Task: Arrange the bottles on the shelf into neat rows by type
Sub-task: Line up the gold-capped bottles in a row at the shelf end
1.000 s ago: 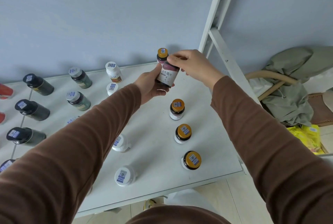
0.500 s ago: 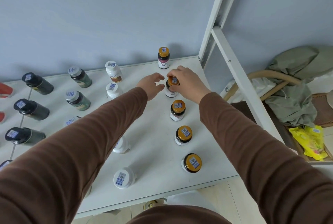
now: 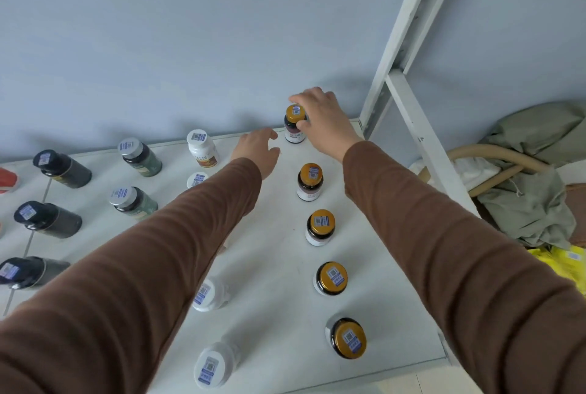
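Right hand (image 3: 320,120) pinches the rear gold-cap bottle (image 3: 295,124) at the shelf (image 3: 279,266) back edge; left hand (image 3: 258,152) hovers loose beside it. A crooked nudge could topple it or skew the row.

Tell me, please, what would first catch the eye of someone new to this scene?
Two brown-sleeved arms reach across the white shelf. The right hand grips the rearmost gold-capped bottle, which heads a row of five along the right side. The left hand hovers open beside it; dark bottles line the left.
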